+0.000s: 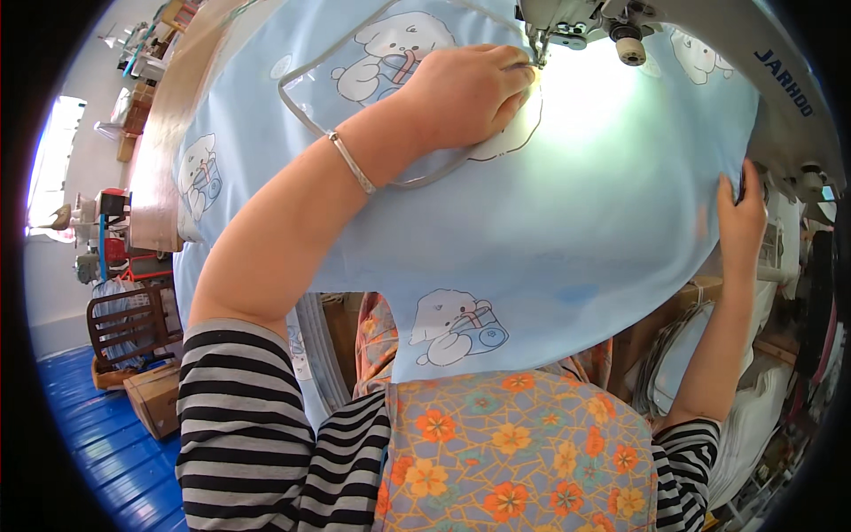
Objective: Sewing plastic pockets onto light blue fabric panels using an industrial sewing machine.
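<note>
Light-blue fabric (567, 222) printed with white cartoon dogs spreads under the sewing machine and hangs toward my lap. On it lies a clear panel with grey trim (306, 120). My left hand (474, 96) rests palm down on this panel, its fingers bent slightly and its fingertips beside the presser foot (537, 55). Something thin and grey shows by those fingertips, too small to name. At the fabric's right edge, my right hand (743, 213) has the edge between thumb and fingers. A small dark thing shows between them; I cannot tell what it is.
The sewing machine's head (709, 22) arches over the top right, its lamp lighting the fabric. A wooden tabletop (160, 160) runs along the left. Stacked pale pieces (683, 355) stand low at right. A wooden chair (133, 328) and cardboard box (152, 399) stand on blue flooring.
</note>
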`<state>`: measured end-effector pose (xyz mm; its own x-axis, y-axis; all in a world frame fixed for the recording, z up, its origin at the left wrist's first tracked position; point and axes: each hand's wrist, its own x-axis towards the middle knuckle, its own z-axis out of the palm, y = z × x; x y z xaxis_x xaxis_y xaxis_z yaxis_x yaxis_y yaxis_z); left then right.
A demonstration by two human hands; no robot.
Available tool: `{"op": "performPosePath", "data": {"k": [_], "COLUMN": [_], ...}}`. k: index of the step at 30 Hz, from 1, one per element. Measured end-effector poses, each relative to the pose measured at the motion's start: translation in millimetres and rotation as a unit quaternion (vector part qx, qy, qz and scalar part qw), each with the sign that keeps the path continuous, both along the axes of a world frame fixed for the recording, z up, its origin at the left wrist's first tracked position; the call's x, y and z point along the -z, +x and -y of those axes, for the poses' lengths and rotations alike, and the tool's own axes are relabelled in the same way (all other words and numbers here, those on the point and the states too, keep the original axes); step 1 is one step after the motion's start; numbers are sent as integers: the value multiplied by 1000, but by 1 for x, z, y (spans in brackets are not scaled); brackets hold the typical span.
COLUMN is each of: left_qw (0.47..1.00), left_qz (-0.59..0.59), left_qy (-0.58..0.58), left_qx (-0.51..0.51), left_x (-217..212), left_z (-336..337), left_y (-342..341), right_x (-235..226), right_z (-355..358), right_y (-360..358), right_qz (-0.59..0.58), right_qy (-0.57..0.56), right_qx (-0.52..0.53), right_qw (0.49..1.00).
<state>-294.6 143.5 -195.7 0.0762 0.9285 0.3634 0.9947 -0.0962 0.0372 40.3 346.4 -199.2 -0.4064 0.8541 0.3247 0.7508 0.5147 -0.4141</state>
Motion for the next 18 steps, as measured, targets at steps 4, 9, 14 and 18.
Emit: {"op": "performPosePath", "data": {"k": [4, 9, 14, 18], "left_qw": [1000, 1000, 999, 1000], "left_qz": [1, -8, -15, -8], "left_qy": [13, 1, 21, 0], "left_qx": [-14, -22, 30, 12], "left_x": [2, 2, 2, 0], "left_z": [1, -3, 0, 0], "left_y": [-2, -3, -13, -2], "right_x": [10, 50, 57, 38], "right_z": [38, 171, 213, 175], "right_y": [26, 50, 42, 70], "right_qz": [-95, -270, -278, -299], "right_qy": [-95, -233, -428, -446], "right_qx": [-6, -80, -82, -49], "right_qw": [991, 931, 856, 842]}}
